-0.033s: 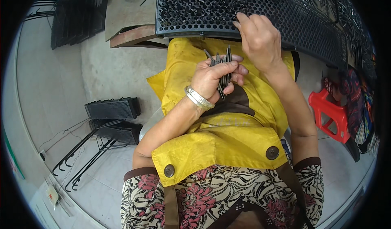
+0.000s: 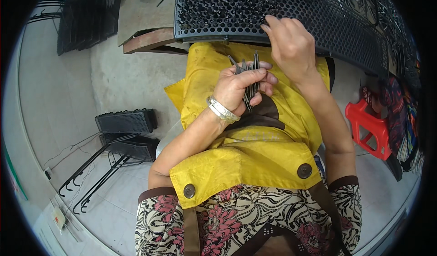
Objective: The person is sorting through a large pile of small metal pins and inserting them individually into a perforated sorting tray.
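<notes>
My left hand [image 2: 241, 83] is closed around a bunch of thin dark metal strips [image 2: 250, 90], held over my lap. The strips stick out above the thumb and below the fingers, several with a small hole near the end. At the near edge of a black perforated rack [image 2: 318, 33], my right hand [image 2: 293, 42] has its thumb and forefinger pinched together over the holes. What sits between those fingertips is too small and hidden to make out. To the left of that pinch, many dark upright pieces [image 2: 223, 5] fill the holes; the right part of the rack shows bare holes.
A yellow apron [image 2: 241, 160] covers my lap. Loose metal strips [image 2: 387, 15] are heaped behind the rack. A red plastic stool [image 2: 368, 128] stands at the right. More black racks [image 2: 127, 121] and hooked rods [image 2: 95, 178] are on the floor at the left.
</notes>
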Motion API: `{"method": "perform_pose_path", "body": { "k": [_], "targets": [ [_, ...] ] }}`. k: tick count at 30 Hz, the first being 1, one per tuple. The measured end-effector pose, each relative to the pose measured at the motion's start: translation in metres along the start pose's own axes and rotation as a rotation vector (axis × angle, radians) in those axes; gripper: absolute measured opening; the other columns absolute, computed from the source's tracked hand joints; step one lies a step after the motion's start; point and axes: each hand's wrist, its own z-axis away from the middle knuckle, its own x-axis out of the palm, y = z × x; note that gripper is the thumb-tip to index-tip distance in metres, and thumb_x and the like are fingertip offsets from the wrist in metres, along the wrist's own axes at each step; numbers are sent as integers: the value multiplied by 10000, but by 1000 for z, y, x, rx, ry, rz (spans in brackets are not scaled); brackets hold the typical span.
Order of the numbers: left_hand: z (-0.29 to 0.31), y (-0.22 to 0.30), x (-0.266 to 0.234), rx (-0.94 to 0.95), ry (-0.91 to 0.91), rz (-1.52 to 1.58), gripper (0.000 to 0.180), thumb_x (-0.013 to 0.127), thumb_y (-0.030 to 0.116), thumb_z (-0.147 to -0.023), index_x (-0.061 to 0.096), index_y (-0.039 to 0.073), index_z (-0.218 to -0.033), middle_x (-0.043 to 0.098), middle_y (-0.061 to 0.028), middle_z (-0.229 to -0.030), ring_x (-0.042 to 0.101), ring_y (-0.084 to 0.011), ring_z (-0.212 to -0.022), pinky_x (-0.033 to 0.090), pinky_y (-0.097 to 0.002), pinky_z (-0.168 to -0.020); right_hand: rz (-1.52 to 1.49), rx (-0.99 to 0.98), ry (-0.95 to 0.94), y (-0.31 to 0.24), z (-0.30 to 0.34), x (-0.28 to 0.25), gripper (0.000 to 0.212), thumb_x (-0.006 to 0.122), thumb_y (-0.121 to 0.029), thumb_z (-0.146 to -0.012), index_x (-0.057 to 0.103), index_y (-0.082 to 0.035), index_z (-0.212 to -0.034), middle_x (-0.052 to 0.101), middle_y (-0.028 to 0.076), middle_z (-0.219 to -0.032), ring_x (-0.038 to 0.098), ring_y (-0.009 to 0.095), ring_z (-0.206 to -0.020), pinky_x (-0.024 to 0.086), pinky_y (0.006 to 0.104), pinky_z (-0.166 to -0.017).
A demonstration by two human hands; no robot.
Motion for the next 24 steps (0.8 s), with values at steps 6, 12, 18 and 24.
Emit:
{"method": "perform_pose_path", "body": {
  "k": [6,12,18,24],
  "targets": [
    [-1,1,-5,21,-187,-33,156,516,68,-846,546,-64,-924,609,-183,-808,588,-197,-588,376,-210,-382,-799,607,-385,-24,10,-26,79,599,-25,-798,601,52,-814,595,30,-689,533,43,-542,429,179,-483],
    [2,3,5,-49,-193,-80,195,510,136,-872,543,-53,-906,609,-168,-803,583,-184,-600,365,-200,-393,-1030,887,-302,-15,19,-35,51,608,-26,-797,604,24,-790,582,14,-641,521,43,-533,413,165,-481],
    [-6,-8,-10,-55,25,-82,162,553,114,-841,525,-29,-911,567,-103,-704,541,-161,-547,369,-220,-385,-859,930,89,6,13,-35,66,617,-35,-796,612,22,-829,595,17,-665,517,37,-546,407,160,-492],
    [8,-34,-25,-270,-52,-184,251,598,1,-755,495,-6,-984,542,-84,-768,528,-172,-632,408,-265,-485,-489,826,269,41,-9,-30,102,617,-45,-804,619,18,-884,611,13,-708,524,33,-584,427,154,-537]
  ]
}}
